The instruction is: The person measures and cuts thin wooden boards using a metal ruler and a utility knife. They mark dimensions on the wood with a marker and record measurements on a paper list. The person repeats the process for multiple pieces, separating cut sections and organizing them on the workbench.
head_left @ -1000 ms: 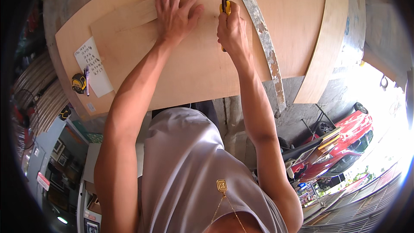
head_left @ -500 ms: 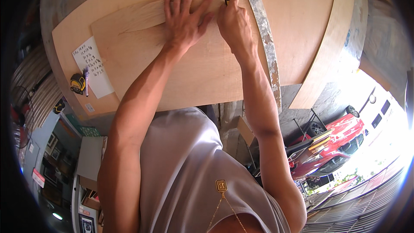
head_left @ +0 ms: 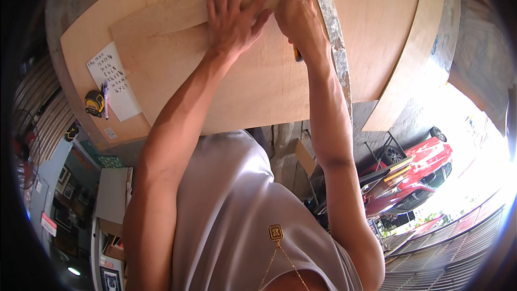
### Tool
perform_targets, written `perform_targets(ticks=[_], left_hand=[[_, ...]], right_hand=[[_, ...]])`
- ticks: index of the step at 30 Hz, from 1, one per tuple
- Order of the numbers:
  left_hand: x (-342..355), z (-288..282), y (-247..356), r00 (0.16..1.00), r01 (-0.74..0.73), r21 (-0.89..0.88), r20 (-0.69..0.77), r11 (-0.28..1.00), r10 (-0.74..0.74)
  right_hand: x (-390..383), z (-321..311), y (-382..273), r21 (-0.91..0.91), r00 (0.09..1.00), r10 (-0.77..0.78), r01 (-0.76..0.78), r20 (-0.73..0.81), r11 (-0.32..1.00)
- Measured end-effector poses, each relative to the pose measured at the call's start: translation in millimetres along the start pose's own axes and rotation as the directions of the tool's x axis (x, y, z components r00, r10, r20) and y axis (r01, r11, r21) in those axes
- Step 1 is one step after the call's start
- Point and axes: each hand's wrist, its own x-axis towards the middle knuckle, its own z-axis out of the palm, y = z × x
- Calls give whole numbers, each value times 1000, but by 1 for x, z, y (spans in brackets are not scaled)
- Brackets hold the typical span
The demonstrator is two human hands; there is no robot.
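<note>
A thin plywood sheet [head_left: 242, 94] lies in front of me on a larger board. My left hand [head_left: 232, 19] rests flat on it near the far edge, fingers spread, holding nothing. To its right, my right hand [head_left: 301, 21] is closed around a utility knife [head_left: 298, 54]. The knife's dark front end sticks out beyond the fingers at the sheet's far edge, and its yellow-and-black rear end shows under the wrist. The blade's contact with the wood is too small to make out. Just right of this hand runs a long, worn, mottled grey strip [head_left: 335, 43].
At the left lie a white paper with handwriting [head_left: 125, 102], a purple pen [head_left: 106, 99] and a yellow-and-black tape measure [head_left: 94, 103]. More plywood [head_left: 371, 32] lies beyond the strip, including a long narrow piece [head_left: 404, 75]. A red car [head_left: 425, 170] stands outside at the right.
The view has shifted slightly. My right hand has turned a little, so the knife's rear end now shows beneath it. My left hand stays pressed on the sheet.
</note>
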Motion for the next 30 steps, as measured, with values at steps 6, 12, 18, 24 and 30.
perform_targets(ticks=[6,12,18,24,30], left_hand=[[0,-3,3,1000,15,49,-3,999,-15],[6,-15,7,998,3,7,-58,1000,-3],[1,-7,6,997,43,-45,-66,998,-46],[-1,-4,9,994,79,-74,-68,994,-84],[0,-3,9,992,51,-36,-113,998,-55]], right_hand=[[0,7,2,-50,998,-14,11,-59,999],[-5,17,11,-26,999,-8,7,-33,1000],[-25,25,16,-11,999,38,-38,-14,999],[-63,41,35,26,997,65,-66,50,997],[-117,57,52,-22,997,66,-65,43,998]])
